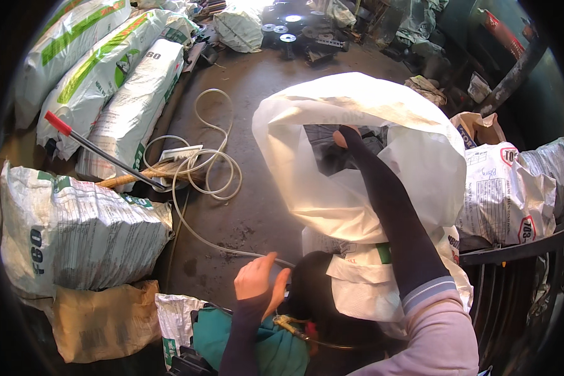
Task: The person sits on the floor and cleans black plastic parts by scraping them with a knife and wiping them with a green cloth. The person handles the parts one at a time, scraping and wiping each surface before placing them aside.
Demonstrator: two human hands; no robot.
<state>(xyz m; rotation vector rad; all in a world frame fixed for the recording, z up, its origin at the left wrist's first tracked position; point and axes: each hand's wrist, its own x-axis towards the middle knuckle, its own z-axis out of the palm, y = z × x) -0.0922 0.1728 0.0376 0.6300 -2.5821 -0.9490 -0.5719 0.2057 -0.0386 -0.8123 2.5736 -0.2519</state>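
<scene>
A large white sack (357, 94) stands in front of me with its mouth wide and its rim rolled outward. My right arm, in a dark sleeve, reaches down into it. Only part of my right hand (341, 138) shows beside dark material (326, 150) in the sack; its fingers are hidden. Near the sack's lower left, my left hand (257, 281) is raised with thumb and fingers apart. A clear hose (216, 249) passes close behind that hand. Below it a brass-coloured fitting (288, 321) lies by teal cloth (257, 344).
Full white bags (131, 113) lie at the left, with another bag (106, 232) nearer. A red-ended metal rod (100, 150) rests across a straw broom (125, 180). Brown paper (106, 319) lies front left. Black round parts (288, 39) sit at the back; more bags (501, 194) stand right.
</scene>
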